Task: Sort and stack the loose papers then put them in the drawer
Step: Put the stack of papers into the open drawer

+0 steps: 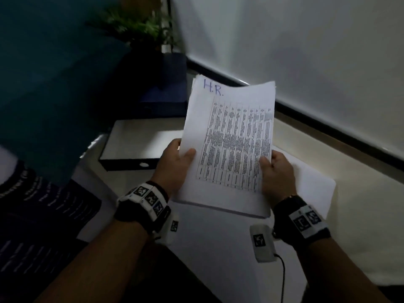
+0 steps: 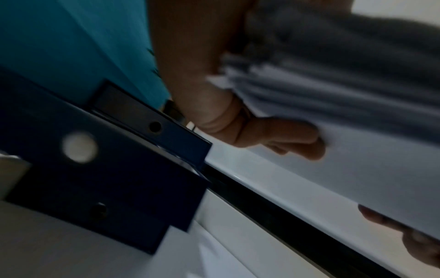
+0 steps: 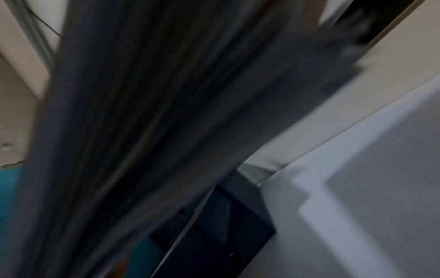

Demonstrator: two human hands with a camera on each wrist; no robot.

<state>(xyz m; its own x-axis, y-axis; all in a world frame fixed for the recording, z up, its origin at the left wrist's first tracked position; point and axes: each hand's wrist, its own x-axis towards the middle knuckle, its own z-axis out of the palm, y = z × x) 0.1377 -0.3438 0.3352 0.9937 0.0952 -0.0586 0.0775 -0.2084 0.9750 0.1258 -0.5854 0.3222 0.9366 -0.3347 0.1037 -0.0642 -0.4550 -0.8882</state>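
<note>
Paper stack gripped at both side edges.

Stack of papers: white, top sheet printed with a black ruled grid of dense text, "H.R." handwritten in blue. Box file: navy blue spine, white inside. Wall panel: teal. Plant: green. Wrist bands: black, with white-and-black square markers.
</note>
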